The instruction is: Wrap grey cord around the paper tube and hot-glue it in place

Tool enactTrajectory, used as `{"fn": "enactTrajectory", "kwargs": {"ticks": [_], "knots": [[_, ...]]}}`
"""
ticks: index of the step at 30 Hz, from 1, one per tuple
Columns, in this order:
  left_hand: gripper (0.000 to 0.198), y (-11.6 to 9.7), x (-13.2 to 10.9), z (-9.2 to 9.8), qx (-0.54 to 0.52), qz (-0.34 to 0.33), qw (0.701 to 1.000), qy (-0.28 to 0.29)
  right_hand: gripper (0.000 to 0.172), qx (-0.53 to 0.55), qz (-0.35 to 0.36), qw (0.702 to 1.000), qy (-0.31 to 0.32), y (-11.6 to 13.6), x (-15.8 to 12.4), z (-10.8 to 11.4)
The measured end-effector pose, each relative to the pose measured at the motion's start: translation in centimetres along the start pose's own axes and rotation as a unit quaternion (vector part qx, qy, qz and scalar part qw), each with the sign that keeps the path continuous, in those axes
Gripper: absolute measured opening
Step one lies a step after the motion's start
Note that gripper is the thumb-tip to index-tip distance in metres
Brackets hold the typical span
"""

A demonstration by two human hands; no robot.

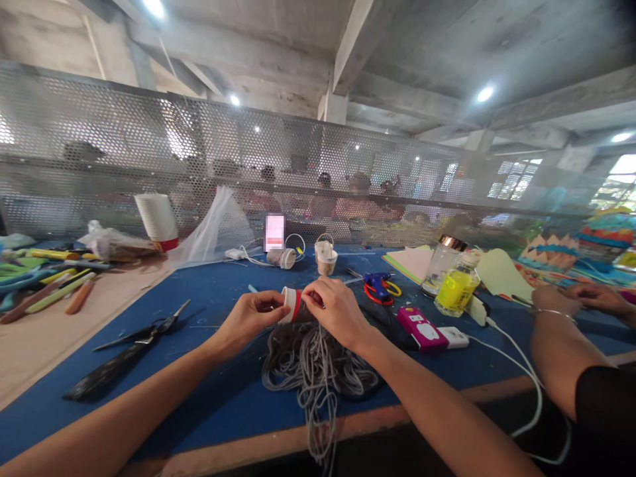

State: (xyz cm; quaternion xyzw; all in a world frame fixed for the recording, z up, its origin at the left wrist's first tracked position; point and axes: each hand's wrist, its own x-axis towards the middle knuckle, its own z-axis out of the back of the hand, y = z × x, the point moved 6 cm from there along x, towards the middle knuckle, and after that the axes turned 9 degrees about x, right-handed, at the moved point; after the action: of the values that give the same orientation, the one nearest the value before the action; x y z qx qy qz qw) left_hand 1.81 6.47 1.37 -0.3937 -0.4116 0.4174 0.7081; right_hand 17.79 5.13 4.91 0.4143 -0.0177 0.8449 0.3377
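lying at the left of the blue counter [209, 391] are black scissors [144, 336]; next, the left hand [248, 322] has its fingers pinched on a paper cup [289, 306], mid-counter; gray string [318, 371] piles below; the right hand [340, 311] bunches its fingers by the cup, can't tell if gripping; then a pink box [421, 329]

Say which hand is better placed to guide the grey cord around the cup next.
Probably the right hand: it is at the cup, nearer the grey cord, while the left hand holds the cup's white end.
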Motion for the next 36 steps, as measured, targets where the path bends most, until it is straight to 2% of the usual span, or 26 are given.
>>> {"fn": "enactTrajectory", "kwargs": {"ticks": [36], "knots": [[0.016, 0.77, 0.40, -0.01, 0.002, -0.021, 1.000, 0.008, 0.004, 0.011, -0.014, 1.000, 0.003, -0.49, -0.10, -0.38]]}}
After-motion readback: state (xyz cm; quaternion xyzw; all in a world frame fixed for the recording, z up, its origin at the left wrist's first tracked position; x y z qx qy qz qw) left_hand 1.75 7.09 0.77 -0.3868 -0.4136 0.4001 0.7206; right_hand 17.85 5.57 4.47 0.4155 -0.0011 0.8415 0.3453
